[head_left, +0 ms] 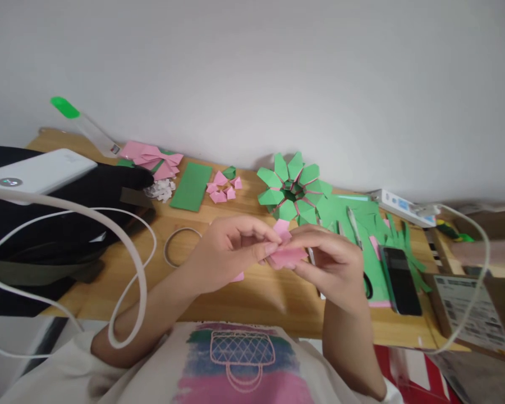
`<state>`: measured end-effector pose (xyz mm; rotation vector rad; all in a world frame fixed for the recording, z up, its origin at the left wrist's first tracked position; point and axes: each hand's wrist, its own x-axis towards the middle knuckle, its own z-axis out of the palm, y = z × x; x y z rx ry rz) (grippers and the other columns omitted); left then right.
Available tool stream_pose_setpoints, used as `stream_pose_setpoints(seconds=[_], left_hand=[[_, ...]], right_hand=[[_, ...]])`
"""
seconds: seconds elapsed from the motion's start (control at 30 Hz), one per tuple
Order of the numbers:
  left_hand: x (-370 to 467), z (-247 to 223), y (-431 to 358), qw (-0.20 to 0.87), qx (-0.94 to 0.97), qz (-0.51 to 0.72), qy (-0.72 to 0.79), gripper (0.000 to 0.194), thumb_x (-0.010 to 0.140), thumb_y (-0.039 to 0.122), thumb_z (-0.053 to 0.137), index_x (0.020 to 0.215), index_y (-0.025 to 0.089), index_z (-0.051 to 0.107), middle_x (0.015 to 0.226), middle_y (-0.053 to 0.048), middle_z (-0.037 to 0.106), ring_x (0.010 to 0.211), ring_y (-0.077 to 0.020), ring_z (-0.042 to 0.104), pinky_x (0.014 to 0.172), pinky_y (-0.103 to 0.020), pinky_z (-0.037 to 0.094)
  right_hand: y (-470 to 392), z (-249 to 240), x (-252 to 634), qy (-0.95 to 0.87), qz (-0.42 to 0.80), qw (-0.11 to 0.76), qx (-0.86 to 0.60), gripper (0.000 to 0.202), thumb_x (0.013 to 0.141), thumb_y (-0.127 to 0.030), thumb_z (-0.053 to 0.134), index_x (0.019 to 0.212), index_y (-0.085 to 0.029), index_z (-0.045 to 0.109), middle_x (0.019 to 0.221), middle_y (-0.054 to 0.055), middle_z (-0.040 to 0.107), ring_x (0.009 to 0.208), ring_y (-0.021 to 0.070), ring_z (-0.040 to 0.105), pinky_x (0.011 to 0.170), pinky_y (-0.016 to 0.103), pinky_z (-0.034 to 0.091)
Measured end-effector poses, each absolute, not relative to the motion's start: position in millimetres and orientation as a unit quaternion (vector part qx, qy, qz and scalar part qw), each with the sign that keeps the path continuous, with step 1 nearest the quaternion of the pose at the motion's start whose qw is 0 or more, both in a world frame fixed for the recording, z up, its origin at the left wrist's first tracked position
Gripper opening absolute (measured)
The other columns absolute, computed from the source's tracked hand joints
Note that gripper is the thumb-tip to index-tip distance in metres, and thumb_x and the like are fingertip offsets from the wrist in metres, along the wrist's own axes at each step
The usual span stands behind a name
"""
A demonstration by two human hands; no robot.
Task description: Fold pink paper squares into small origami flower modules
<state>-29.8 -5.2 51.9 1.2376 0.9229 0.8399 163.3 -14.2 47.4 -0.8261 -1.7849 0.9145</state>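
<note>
Between my two hands, above the front middle of the wooden table, is a folded pink paper piece. My left hand pinches its left side between thumb and fingers. My right hand grips its right side, fingers closed on it. A part of the pink paper stands up between the fingertips. Behind the hands stands a green and pink folded paper ring, flower-shaped. Small pink folded pieces lie to its left, next to a green paper rectangle. A pink scrap shows under my left wrist.
A roll of tape lies left of my left hand. Green sheets and strips, a black phone and a power strip are on the right. White cables loop at left, near a power bank on black cloth.
</note>
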Motion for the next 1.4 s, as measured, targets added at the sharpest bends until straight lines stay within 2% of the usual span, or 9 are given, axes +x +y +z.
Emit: stream_pose_setpoints(seconds=[0.23,0.4,0.57,0.73,0.83,0.97,1.13,1.3,1.4], left_hand=[[-24.2,55.8,-7.8,0.648,0.543,0.397,0.357,0.008,0.086,0.015,0.063,0.092,0.018,0.069,0.084,0.0,0.075,0.073,-0.0111,0.072,0.071,-0.02,0.058],[-23.8,57.1,-5.6,0.616,0.585,0.383,0.364,0.015,0.087,0.009,0.058,0.096,0.018,0.066,0.083,0.002,0.073,0.074,-0.0089,0.071,0.072,-0.019,0.055],[-24.8,51.4,-4.9,0.616,0.587,0.377,0.366,0.014,0.09,0.015,0.056,0.103,0.019,0.059,0.083,0.002,0.073,0.079,-0.0119,0.071,0.078,-0.025,0.055],[-23.8,44.3,-5.6,0.63,0.565,0.372,0.382,0.036,0.088,0.023,0.059,0.122,0.02,0.048,0.085,0.001,0.073,0.083,-0.0153,0.072,0.079,-0.029,0.055],[-22.0,40.7,-4.4,0.638,0.55,0.368,0.393,0.038,0.081,0.019,0.065,0.117,0.018,0.052,0.082,0.0,0.073,0.079,-0.0164,0.073,0.076,-0.029,0.057],[-22.0,38.4,-1.8,0.637,0.54,0.359,0.416,0.035,0.08,0.02,0.065,0.113,0.017,0.054,0.079,-0.001,0.074,0.076,-0.0173,0.073,0.073,-0.03,0.058],[-24.5,39.2,0.7,0.619,0.559,0.362,0.417,0.026,0.079,0.018,0.065,0.104,0.015,0.059,0.078,-0.002,0.074,0.074,-0.0163,0.072,0.073,-0.028,0.057],[-27.0,38.1,-1.0,0.583,0.611,0.324,0.426,0.003,0.082,0.02,0.06,0.085,0.018,0.061,0.079,0.0,0.072,0.076,-0.016,0.07,0.068,-0.026,0.054],[-29.7,38.0,-2.3,0.558,0.637,0.285,0.449,0.01,0.085,0.026,0.058,0.078,0.018,0.059,0.073,0.001,0.068,0.071,-0.0157,0.066,0.061,-0.024,0.05]], right_hand=[[-17.5,37.3,158.8,-0.629,0.408,0.526,-0.401,0.015,0.077,-0.014,0.075,0.086,-0.026,0.072,0.078,0.0,0.073,0.073,0.0148,0.067,0.067,0.029,0.054],[-18.4,33.9,153.9,-0.572,0.438,0.54,-0.434,0.017,0.074,-0.012,0.076,0.083,-0.027,0.073,0.076,-0.002,0.073,0.07,0.0122,0.066,0.066,0.025,0.054],[-16.1,31.3,149.8,-0.533,0.451,0.545,-0.464,0.018,0.07,-0.013,0.08,0.079,-0.026,0.073,0.073,-0.003,0.073,0.066,0.0109,0.066,0.064,0.022,0.054],[-15.1,27.1,151.0,-0.543,0.437,0.531,-0.482,0.012,0.07,-0.018,0.08,0.077,-0.023,0.072,0.073,-0.001,0.073,0.067,0.013,0.065,0.064,0.025,0.053],[-14.9,27.3,150.7,-0.538,0.458,0.518,-0.482,0.015,0.071,-0.019,0.08,0.08,-0.023,0.069,0.073,-0.002,0.072,0.065,0.0119,0.064,0.062,0.024,0.051],[-12.7,26.3,150.3,-0.498,0.513,0.504,-0.484,0.032,0.069,-0.023,0.081,0.096,-0.026,0.063,0.064,-0.007,0.066,0.058,0.0109,0.06,0.058,0.023,0.048],[-10.2,21.1,154.5,-0.521,0.526,0.465,-0.486,0.009,0.073,-0.028,0.078,0.075,-0.021,0.071,0.069,-0.002,0.068,0.063,0.0109,0.059,0.06,0.025,0.046],[-10.7,25.8,155.6,-0.52,0.525,0.447,-0.505,0.012,0.07,-0.031,0.079,0.068,-0.021,0.073,0.065,0.0,0.07,0.059,0.0112,0.058,0.056,0.025,0.044],[-11.0,30.1,156.3,-0.531,0.54,0.423,-0.497,0.015,0.067,-0.033,0.081,0.065,-0.021,0.073,0.063,0.001,0.07,0.058,0.0123,0.059,0.055,0.026,0.045]])
